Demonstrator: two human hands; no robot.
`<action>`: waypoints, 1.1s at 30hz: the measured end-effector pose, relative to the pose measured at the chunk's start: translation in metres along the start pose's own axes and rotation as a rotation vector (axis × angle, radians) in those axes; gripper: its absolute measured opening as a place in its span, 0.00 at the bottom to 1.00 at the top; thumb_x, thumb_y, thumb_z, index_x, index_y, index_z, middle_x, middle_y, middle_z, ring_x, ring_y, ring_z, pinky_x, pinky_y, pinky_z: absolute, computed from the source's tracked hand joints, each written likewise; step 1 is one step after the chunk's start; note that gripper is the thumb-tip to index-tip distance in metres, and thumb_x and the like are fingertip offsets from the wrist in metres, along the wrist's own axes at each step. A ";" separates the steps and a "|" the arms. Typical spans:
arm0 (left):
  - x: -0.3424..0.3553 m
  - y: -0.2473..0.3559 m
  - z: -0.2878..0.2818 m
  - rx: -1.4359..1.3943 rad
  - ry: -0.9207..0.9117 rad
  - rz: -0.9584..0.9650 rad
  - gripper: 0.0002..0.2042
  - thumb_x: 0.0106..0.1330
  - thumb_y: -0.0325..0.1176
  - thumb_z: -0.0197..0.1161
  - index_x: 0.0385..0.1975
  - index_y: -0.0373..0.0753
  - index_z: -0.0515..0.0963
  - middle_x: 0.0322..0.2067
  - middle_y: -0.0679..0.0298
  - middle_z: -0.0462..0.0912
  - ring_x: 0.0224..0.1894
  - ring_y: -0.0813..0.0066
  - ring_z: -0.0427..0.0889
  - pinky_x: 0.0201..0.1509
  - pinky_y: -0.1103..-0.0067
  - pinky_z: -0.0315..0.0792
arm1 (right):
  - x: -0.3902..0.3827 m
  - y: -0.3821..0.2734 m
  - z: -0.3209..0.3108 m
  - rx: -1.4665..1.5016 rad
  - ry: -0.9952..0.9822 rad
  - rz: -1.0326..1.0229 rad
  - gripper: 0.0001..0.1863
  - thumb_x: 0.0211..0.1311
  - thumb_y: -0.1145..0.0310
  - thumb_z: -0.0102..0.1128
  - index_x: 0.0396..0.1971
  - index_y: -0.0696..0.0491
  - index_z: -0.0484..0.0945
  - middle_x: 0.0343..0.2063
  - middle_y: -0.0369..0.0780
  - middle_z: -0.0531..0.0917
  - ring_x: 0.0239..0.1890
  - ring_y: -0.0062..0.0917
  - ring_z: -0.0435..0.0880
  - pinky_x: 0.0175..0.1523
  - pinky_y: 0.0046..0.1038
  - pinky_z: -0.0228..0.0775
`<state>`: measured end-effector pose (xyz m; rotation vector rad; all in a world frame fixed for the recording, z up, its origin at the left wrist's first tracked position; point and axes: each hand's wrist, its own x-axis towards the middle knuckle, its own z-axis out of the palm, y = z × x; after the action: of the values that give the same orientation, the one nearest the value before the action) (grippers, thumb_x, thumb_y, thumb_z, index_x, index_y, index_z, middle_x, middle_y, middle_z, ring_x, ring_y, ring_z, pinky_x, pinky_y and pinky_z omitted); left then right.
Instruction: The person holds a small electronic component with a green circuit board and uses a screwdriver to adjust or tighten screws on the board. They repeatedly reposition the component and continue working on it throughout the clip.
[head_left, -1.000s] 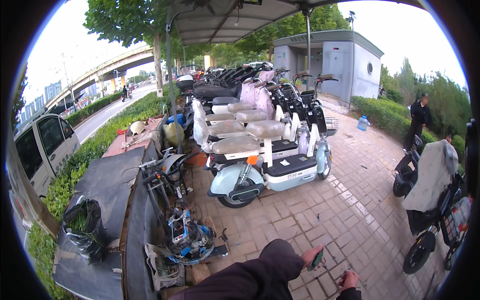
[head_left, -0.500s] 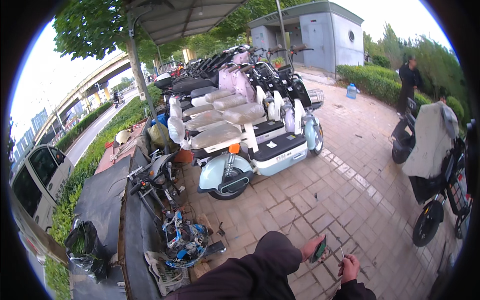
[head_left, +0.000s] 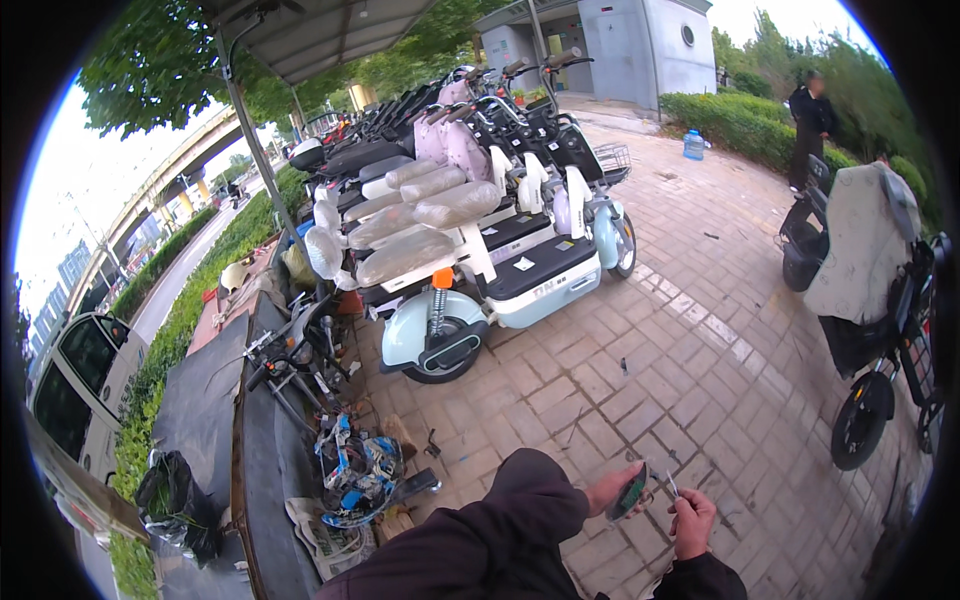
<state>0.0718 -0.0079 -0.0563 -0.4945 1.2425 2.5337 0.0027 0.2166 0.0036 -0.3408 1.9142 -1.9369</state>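
My left hand point(head_left: 606, 489) is closed on a small rounded dark case with a green circuit board point(head_left: 629, 494) showing in it. Close to its right, my right hand point(head_left: 692, 524) pinches a thin pale rod point(head_left: 672, 484) that points up and toward the circuit board. A short dark gap shows between the rod's tip and the case; whether a wire joins them is too small to tell. Both hands are over brick paving, beside my dark-clothed knee point(head_left: 535, 485). The ends of the right fingers are partly hidden.
Parked electric scooters point(head_left: 540, 290) with wrapped seats stand ahead. To the left are a basket of blue and black parts point(head_left: 355, 470), a stripped bike frame point(head_left: 290, 365) and a black plastic bag point(head_left: 172, 500). A covered scooter point(head_left: 865, 245) stands right; a person point(head_left: 810, 125) is beyond.
The view has tilted and shifted slightly, so the scooters sit higher and further left. My left hand has turned the case, showing more green. Both hands keep their hold.
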 end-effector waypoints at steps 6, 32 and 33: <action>-0.006 0.001 -0.001 -0.023 0.042 0.010 0.31 0.76 0.67 0.49 0.50 0.39 0.75 0.41 0.58 0.84 0.34 0.65 0.88 0.32 0.69 0.84 | 0.003 -0.003 0.007 -0.079 0.005 0.062 0.10 0.66 0.73 0.59 0.39 0.63 0.84 0.18 0.39 0.81 0.10 0.17 0.71 0.15 0.21 0.60; -0.030 0.008 -0.034 0.101 0.102 -0.088 0.43 0.73 0.75 0.39 0.50 0.34 0.78 0.44 0.53 0.86 0.43 0.52 0.88 0.46 0.57 0.85 | -0.007 0.014 0.025 -0.394 0.028 -0.156 0.14 0.58 0.64 0.62 0.39 0.54 0.89 0.24 0.43 0.89 0.27 0.32 0.90 0.38 0.34 0.80; -0.029 0.008 -0.034 0.121 0.080 -0.070 0.43 0.73 0.76 0.39 0.50 0.34 0.78 0.44 0.53 0.86 0.43 0.52 0.88 0.46 0.57 0.85 | -0.008 0.014 0.025 -0.396 0.018 -0.140 0.14 0.57 0.64 0.62 0.39 0.54 0.89 0.25 0.43 0.89 0.27 0.32 0.90 0.38 0.35 0.80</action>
<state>0.1010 -0.0420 -0.0582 -0.6050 1.3724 2.3851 0.0220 0.1982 -0.0082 -0.5842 2.3387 -1.6326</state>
